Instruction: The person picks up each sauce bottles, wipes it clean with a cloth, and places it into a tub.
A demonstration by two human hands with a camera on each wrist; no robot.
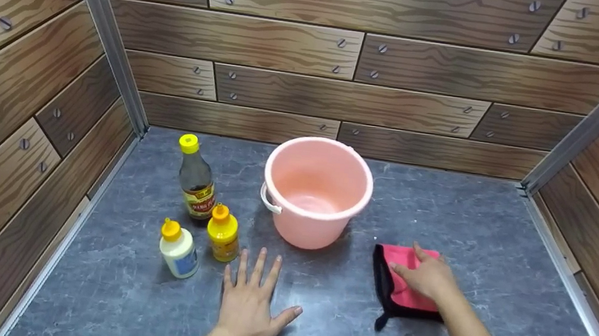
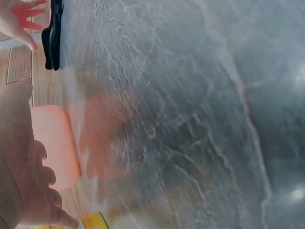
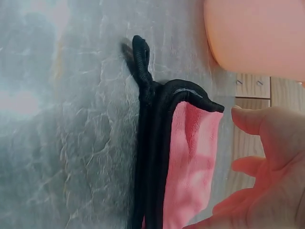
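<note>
Cloth (image 1: pixel 403 295) is lying on the table (image 1: pixel 326 329), pink with black edging, folded, right of the bucket (image 1: pixel 306 231) and a bit nearer the person. Right hand (image 1: pixel 430 276) is over it, covering a fair chunk of the pink, and the forearm hides the near right corner. Its fingers look loose and stretched out, not gripping anything. In the head view only the thumb and one finger show clearly, the others are tucked out of sight. Honestly can't tell if they're touching the fabric; the right wrist view cuts the hand off at the edge.

Left hand (image 1: pixel 250 306) is palm down with the fingers spread wide, holding nothing, fingertips just beside the yellow bottle (image 1: pixel 224 238). Can't make out whether the palm meets the table. The left wrist view only catches a sliver of yellow at the bottom, half behind a finger.

White bottle (image 1: pixel 180 253) sits left of the yellow one. Sauce bottle (image 1: pixel 196 190) stands behind them, its base partly blocked by the yellow bottle, small label print unreadable. Bucket's chopped off in the right wrist view.
</note>
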